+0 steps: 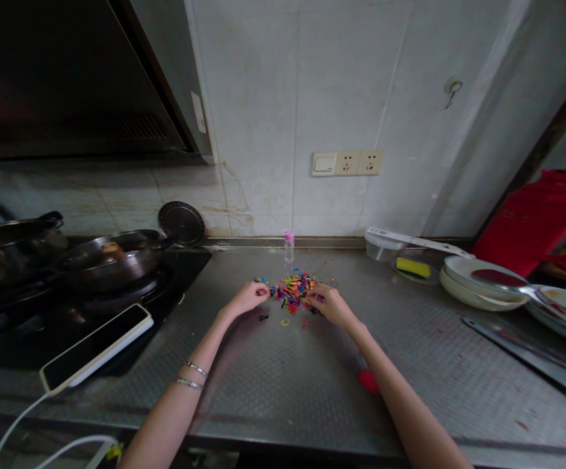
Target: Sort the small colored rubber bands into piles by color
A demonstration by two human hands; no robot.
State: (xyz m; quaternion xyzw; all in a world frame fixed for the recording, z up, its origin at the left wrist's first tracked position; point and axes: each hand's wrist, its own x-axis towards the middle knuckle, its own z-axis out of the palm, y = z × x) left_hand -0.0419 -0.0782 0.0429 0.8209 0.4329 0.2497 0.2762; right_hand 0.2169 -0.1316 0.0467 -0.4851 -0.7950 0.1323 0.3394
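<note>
In the head view, the bands [292, 301] lie in one mixed heap on the counter [263, 384], between the two hands and in front of the bottle [289, 249]. Pink, yellow, blue, red and black lie tangled together, and no group of one colour stands apart. As far as this shows, little is done: most bands are in the heap, and only a few lie loose on the near side, among them a dark clump [263, 318], a yellow band [285, 322] and a red band [305, 324]. Whether these have been set aside or merely strayed, I cannot tell. The bottle stands upright near the wall [258, 130] with its pink cap on.

The left hand [251, 296] is at the heap's left edge, fingers curled inward with the tips close together; whether they pinch a band, I cannot tell. The right hand [332, 306] is at the right edge, thumb and fingers bent toward the heap; its grip is equally unclear.

The fingers cover part of the heap's edges, and single bands in the middle are too small to make out. What the bottle holds is hard to see. The right forearm partly hides a red thing [367, 380], and both arms are cut off at the bottom edge
</note>
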